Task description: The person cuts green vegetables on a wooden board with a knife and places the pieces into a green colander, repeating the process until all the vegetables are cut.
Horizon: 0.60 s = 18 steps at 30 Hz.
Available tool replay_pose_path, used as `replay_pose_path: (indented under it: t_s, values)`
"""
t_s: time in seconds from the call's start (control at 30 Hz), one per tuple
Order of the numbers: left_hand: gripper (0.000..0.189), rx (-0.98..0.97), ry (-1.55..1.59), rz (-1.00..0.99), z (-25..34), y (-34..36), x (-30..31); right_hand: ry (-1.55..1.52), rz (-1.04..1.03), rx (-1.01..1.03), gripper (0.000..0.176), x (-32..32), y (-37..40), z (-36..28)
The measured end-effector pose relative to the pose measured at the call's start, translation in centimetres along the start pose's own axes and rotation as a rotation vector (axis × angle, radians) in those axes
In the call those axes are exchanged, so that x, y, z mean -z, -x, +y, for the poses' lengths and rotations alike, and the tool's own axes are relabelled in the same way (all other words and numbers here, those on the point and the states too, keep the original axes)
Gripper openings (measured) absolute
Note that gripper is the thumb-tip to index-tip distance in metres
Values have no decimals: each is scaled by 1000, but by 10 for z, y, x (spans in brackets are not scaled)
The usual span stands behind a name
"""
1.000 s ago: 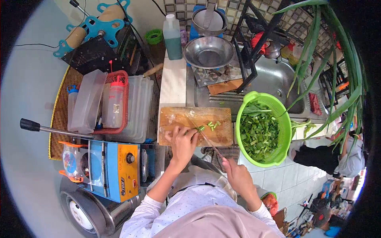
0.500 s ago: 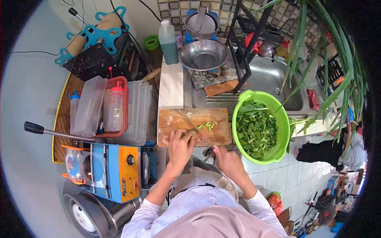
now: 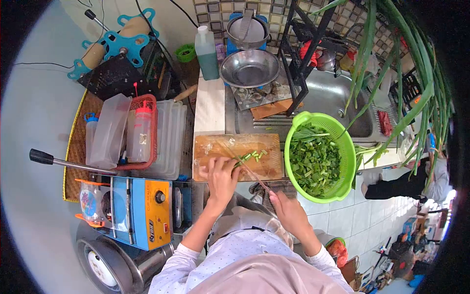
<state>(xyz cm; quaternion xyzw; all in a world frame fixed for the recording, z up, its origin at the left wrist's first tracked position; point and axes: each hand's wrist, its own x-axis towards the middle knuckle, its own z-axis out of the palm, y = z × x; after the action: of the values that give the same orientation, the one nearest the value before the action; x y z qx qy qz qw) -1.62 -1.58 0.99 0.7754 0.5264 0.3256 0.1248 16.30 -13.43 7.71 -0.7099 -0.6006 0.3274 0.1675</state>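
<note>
On the wooden cutting board (image 3: 208, 153), my left hand (image 3: 221, 180) presses curled fingers onto green vegetable stems (image 3: 239, 160). My right hand (image 3: 290, 214) grips the handle of a long knife (image 3: 251, 174), whose blade slants across the board to the right of my left fingers. Short cut stem pieces (image 3: 258, 155) lie loose just past the blade. A bright green colander (image 3: 353, 164) full of chopped leafy greens (image 3: 313, 161) stands right of the board. My left fingertips and the held stem ends are partly hidden.
Behind the board are a metal bowl (image 3: 249, 68), a bottle of green liquid (image 3: 207, 54) and a black rack (image 3: 297, 83) by the sink (image 3: 338, 98). A blue cup sealer (image 3: 139, 210) stands left. Long green leaves (image 3: 426, 73) hang at right; another person (image 3: 406, 185) is beyond.
The knife and my right hand have shifted slightly right and toward me. More cut pieces lie beside my left fingers, and a small green bit shows past the board's far edge.
</note>
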Motion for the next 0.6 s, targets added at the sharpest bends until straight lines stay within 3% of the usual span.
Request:
replay_pose_path:
  t_s: [0.2,0.3,0.4,0.6]
  values:
    - [31,14,-37,35,1,0,12,24,-20,-1,34,-1,2,-1]
    - [30,21,-17,20,-2,0,11,37,-2,23,35,-2,1,-3]
    - [25,23,-21,15,-3,-1,8,170,-99,-86,34,0,-1,-10]
    - [19,3,-7,28,-1,-1,7,214,-26,35,32,-16,-21,-11]
